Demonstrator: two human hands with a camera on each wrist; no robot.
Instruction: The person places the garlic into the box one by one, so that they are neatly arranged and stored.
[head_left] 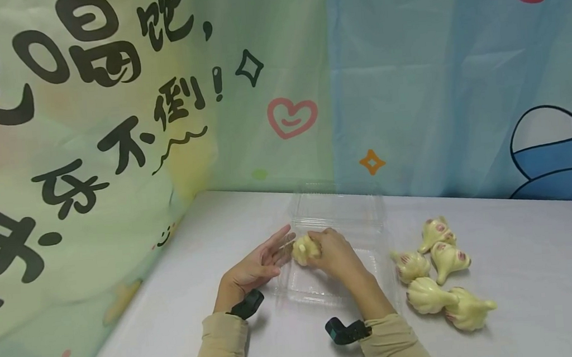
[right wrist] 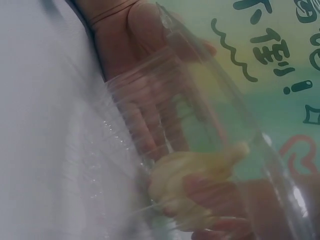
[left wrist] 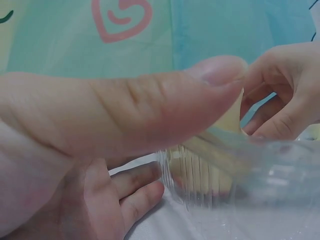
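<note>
On the white table stands a clear plastic clamshell box (head_left: 320, 298), its lid (head_left: 338, 205) folded back away from me. My right hand (head_left: 338, 255) reaches into the box and grips a pale yellow garlic bulb (head_left: 304, 250) near the left wall. Through the clear plastic, the right wrist view shows this garlic with its stem (right wrist: 240, 151) pointing sideways and fingers around it. My left hand (head_left: 258, 264) is at the box's left side, fingers straight along the outside of the ridged wall (left wrist: 192, 175), thumb raised near the rim.
Several more garlic bulbs lie to the right of the box, some with purplish marks, including one at the back (head_left: 436, 233) and one at the front (head_left: 470, 309). A printed curtain (head_left: 399, 80) hangs behind the table and along its left.
</note>
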